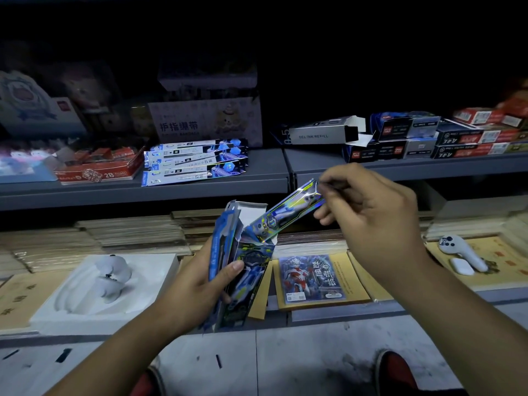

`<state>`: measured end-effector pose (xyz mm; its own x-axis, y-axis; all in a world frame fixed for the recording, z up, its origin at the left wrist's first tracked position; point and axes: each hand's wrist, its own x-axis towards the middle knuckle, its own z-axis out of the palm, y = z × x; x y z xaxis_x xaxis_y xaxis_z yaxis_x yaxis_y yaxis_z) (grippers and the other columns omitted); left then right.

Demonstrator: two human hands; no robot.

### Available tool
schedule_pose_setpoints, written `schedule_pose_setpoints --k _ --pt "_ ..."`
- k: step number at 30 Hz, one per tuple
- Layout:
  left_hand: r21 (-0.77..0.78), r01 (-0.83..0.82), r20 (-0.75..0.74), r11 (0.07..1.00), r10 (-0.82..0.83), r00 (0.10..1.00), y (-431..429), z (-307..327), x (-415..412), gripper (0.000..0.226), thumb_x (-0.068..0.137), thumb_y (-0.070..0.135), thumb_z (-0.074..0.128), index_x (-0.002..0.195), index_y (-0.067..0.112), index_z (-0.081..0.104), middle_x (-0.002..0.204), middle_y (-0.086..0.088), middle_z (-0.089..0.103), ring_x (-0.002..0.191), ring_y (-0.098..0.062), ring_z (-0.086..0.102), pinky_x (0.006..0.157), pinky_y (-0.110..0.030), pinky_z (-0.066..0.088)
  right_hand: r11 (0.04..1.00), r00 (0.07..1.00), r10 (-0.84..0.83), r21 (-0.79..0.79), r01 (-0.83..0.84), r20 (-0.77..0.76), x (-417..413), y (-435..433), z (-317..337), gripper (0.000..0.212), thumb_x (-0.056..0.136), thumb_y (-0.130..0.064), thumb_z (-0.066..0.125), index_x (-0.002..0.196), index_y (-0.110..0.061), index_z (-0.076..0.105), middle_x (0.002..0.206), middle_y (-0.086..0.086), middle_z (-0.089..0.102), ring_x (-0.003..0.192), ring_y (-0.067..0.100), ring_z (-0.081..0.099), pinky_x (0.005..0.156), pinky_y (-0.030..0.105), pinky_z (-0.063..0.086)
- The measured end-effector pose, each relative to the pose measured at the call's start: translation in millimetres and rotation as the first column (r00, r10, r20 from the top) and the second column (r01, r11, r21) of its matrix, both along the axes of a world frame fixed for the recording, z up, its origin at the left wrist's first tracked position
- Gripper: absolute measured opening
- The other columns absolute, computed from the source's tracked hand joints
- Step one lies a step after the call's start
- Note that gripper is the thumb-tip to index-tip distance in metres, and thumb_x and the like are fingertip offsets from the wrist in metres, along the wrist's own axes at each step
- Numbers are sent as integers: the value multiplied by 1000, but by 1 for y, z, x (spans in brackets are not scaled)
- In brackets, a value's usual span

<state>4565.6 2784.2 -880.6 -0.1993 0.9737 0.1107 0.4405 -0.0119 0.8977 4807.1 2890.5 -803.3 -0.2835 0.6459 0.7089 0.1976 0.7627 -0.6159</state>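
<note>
My left hand [197,290] grips a tall blue holographic carton [251,270] upright, with its top flaps open. A long, shiny blue packet [288,214] sticks out of the carton's mouth, slanting up to the right. My right hand [371,212] pinches the packet's upper end between thumb and fingers. Both are held in front of the lower shelf.
Several matching blue packets [197,161] lie stacked on the grey upper shelf [265,172], beside a red 2B box [100,170] and a grey gel ink refill box [323,134]. Below lie a hero card pack [311,277], a white tray [85,304] and notebooks.
</note>
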Motion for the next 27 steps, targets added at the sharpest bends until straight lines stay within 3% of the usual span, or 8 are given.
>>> schedule_pose_setpoints --k 4,8,13,17,19,22,24,27 --pt "-10 19 -40 1000 -19 999 -2 3 4 26 94 38 57 118 45 49 95 24 68 67 -20 68 62 -29 58 994 996 80 -80 -76 44 -6 -4 -5 9 97 -1 66 98 -8 70 83 2 67 66 18 71 59 38 60" --pt "-13 72 -87 997 -73 993 -3 7 14 35 100 22 56 122 46 45 97 40 62 80 5 67 62 -23 57 982 980 99 -174 -68 174 -18 -13 -14 3 96 -10 69 95 -12 68 66 -6 65 56 12 69 55 34 58" --pt "5 103 -111 995 -101 989 -5 11 19 36 99 22 57 125 44 45 99 37 63 84 5 67 62 -18 54 959 932 112 -284 -10 344 -38 -26 -27 12 98 -18 63 86 -18 63 51 -7 54 51 17 65 54 40 55" --pt "15 108 -168 994 -104 980 -7 10 17 42 100 21 57 131 46 43 105 38 62 93 10 64 70 -8 48 923 877 153 -383 37 455 -44 -28 -28 17 100 -22 57 88 -17 69 56 -3 61 50 17 66 56 38 58" --pt "-5 116 -174 993 -115 978 -7 10 15 44 100 23 57 133 48 41 108 39 62 98 10 62 70 -8 48 914 853 165 -401 56 496 -45 -30 -25 23 100 -23 57 87 -18 75 68 -4 64 50 14 67 58 35 59" --pt "-21 124 -182 992 -126 975 -8 8 13 46 100 26 57 135 50 39 110 38 62 99 10 63 71 -9 49 879 881 131 -465 109 454 -43 -30 -24 19 99 -18 59 88 -14 73 84 1 66 47 12 67 46 27 54" --pt "-20 128 -207 992 -129 970 -8 7 13 47 100 29 57 139 47 40 115 33 63 106 9 62 80 -11 50 839 903 145 -534 104 405 -41 -28 -24 12 100 -12 58 100 -12 70 87 6 70 43 13 67 41 25 52" --pt "6 116 -246 993 -111 963 -6 6 11 46 100 31 57 141 44 41 119 31 62 113 8 59 90 -16 50 850 918 133 -520 89 375 -39 -28 -23 19 100 -9 59 114 -12 70 101 5 68 43 17 68 39 20 47"
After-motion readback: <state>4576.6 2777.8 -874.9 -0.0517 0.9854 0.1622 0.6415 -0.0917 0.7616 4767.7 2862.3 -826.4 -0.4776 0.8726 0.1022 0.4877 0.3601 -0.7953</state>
